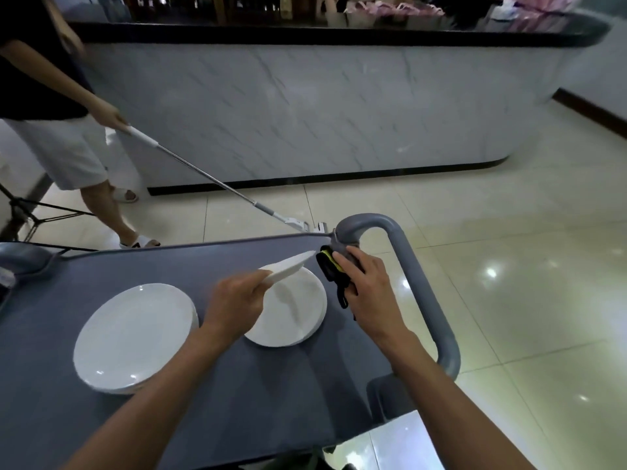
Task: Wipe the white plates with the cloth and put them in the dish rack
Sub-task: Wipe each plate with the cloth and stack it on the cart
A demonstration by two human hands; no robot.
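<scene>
We see a flat grey worktop point(237, 401) with a matte, slightly cloth-like face and a thick rounded grey tube handle point(420, 293) bent along its right edge. On it stand two stacks of round, glossy white plates: a larger stack point(132, 337) to the left and a smaller stack point(295, 313) near the middle; how many plates each stack holds we cannot tell. Our left hand point(237, 303) grips one more white plate point(288, 264) by its near rim, lifted and tilted edge-on above the smaller stack. Our right hand point(366, 283) rests with fingers curled over a folded cloth point(334, 269), grey with a yellow stripe and black trim, lying at the worktop's far right corner just beside the handle. Beyond, another person point(61, 130) pushes a long metal-shafted mop point(217, 184) over shiny cream floor tiles point(509, 266), before a marble-patterned white counter point(305, 106) with a black top.
</scene>
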